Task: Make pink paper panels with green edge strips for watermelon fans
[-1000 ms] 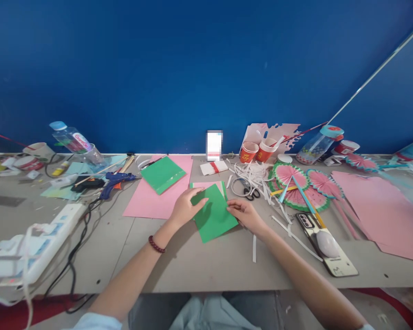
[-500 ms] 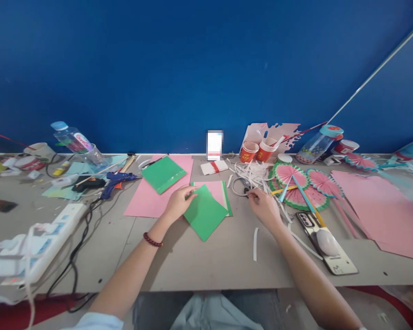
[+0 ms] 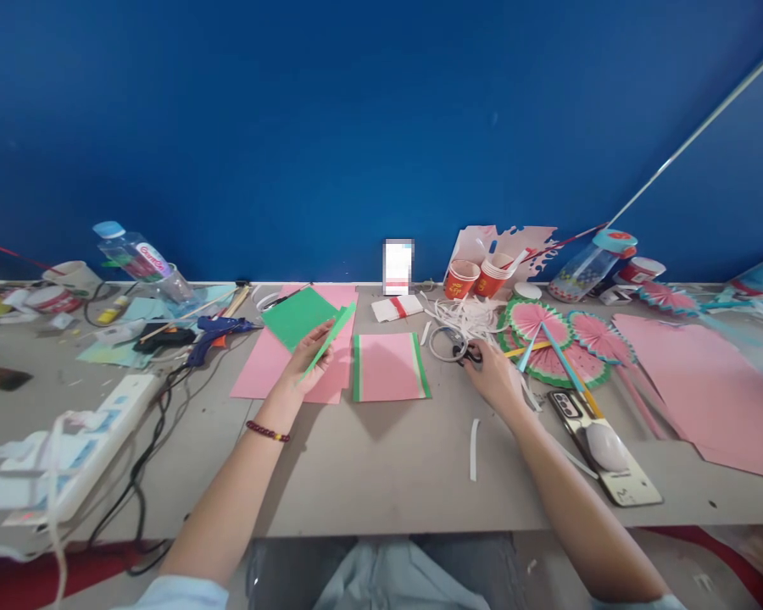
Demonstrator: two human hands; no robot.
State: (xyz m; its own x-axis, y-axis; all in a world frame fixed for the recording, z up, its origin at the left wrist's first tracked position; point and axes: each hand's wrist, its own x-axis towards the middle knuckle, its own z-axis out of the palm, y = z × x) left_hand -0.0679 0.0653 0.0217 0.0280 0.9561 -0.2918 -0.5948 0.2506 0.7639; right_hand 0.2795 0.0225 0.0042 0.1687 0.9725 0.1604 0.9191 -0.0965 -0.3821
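Observation:
My left hand (image 3: 309, 356) is closed on a green paper sheet (image 3: 331, 339), raised and tilted nearly edge-on. Behind it, another green sheet (image 3: 298, 309) lies on larger pink paper (image 3: 260, 373). In front of me rests a pink sheet with green side strips (image 3: 387, 366), flat on the table. My right hand (image 3: 492, 373) has its fingers closed round the black handles of scissors (image 3: 472, 352), which are partly hidden by the fingers. Right beside them lies a pale ring, like a tape roll (image 3: 447, 345).
White paper strips (image 3: 467, 318), red paper cups (image 3: 462, 278) and watermelon-patterned paper fans (image 3: 540, 326) stand or lie to the right. A phone with a mouse on it (image 3: 604, 449) is near my right forearm. Leftward are a blue glue gun (image 3: 219, 330), a power strip (image 3: 108, 445) and cables.
My left hand has lifted the green sheet up and leftward, uncovering the pink sheet with green strips. My right hand has shifted slightly, and the scissors' handles show more clearly at its fingers.

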